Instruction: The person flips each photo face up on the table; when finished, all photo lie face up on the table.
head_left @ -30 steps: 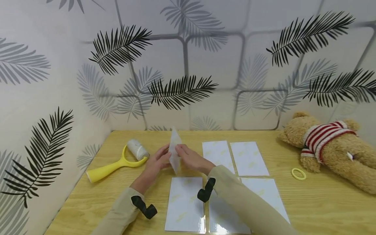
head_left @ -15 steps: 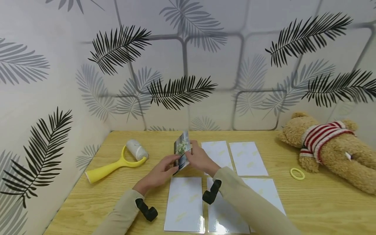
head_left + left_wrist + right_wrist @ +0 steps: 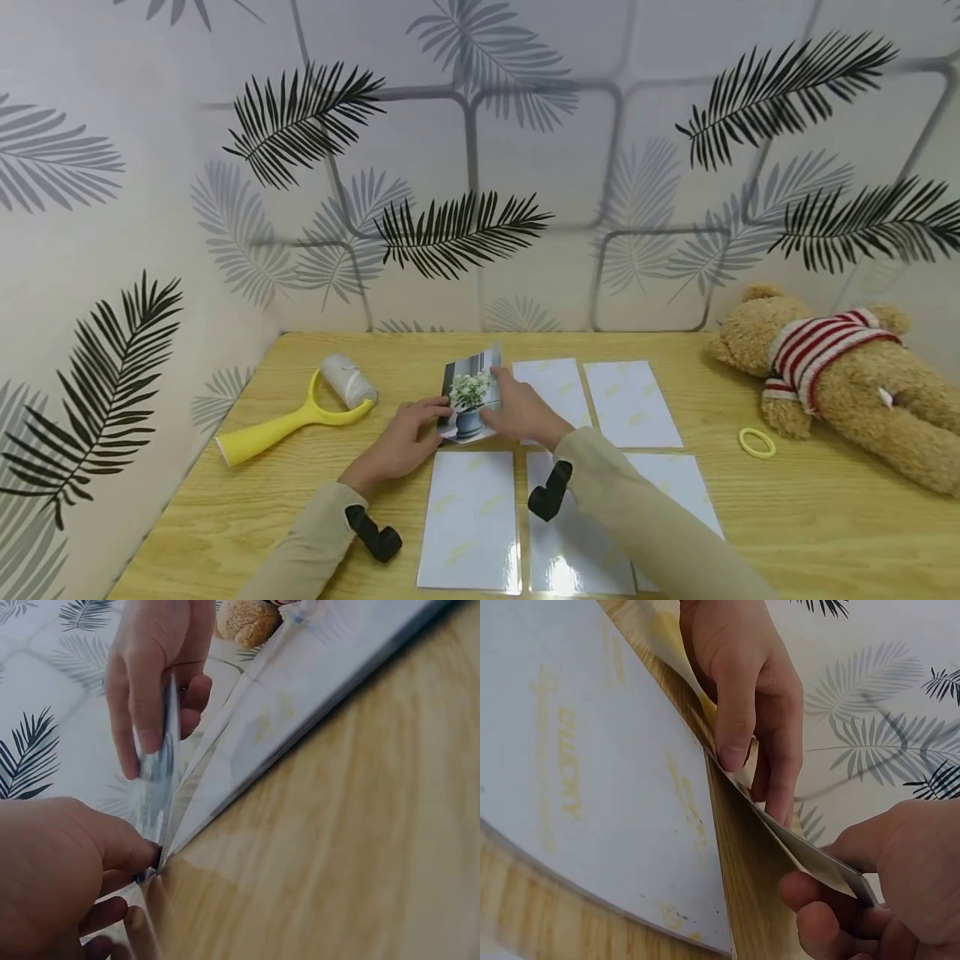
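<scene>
A photo print (image 3: 471, 398) of white flowers in a blue pot is held above the wooden table, tilted, picture side up in the head view. My left hand (image 3: 403, 442) pinches its left edge between thumb and fingers. At the opposite edge my right hand (image 3: 525, 412) grips it, thumb on the picture. In the right wrist view the photo print (image 3: 795, 844) is seen nearly edge-on, bowed slightly between both hands. Just in front of the hands lies a white sheet (image 3: 468, 525) with faint yellow print.
More white sheets lie face down in two rows, such as a back sheet (image 3: 633, 406) and a front sheet (image 3: 573, 554). A yellow-handled lint roller (image 3: 300, 417) lies left. To the right are a yellow ring (image 3: 757, 443) and a teddy bear (image 3: 840, 375). A patterned wall (image 3: 525, 275) stands behind.
The photo print was upright with its white back showing; both hands have turned and lowered it so the flower picture faces up. The right hand has moved slightly right.
</scene>
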Tool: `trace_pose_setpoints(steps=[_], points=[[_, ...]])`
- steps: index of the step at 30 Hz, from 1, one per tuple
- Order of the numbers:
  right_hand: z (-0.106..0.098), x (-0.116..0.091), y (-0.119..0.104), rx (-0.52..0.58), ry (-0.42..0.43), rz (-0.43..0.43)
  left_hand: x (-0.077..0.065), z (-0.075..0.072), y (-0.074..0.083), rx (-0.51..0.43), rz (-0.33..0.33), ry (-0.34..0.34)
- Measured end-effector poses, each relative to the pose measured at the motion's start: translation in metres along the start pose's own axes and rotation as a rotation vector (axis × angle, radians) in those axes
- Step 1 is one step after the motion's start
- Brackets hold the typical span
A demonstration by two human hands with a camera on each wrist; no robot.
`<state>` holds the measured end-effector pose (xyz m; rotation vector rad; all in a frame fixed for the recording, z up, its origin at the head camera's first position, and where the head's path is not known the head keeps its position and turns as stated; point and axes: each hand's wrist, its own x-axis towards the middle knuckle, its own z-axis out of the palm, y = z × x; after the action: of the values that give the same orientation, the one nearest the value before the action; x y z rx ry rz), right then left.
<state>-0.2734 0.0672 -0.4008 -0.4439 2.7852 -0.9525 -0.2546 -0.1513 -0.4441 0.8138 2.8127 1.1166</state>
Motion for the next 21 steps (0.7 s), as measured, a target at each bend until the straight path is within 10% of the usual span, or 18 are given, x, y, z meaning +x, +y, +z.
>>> trace_pose_setpoints(steps=[11,21], points=[[0.0042,0.0047,0.0055,-0.281,-0.093,-0.004,-0.0062,0.0023,-0.0010,0.134,0.023,0.097],[-0.0010,0.0067,0.0013,-0.375,-0.115,0.018,-0.0048,0.0011,0.0012,0.153,-0.053,0.018]])
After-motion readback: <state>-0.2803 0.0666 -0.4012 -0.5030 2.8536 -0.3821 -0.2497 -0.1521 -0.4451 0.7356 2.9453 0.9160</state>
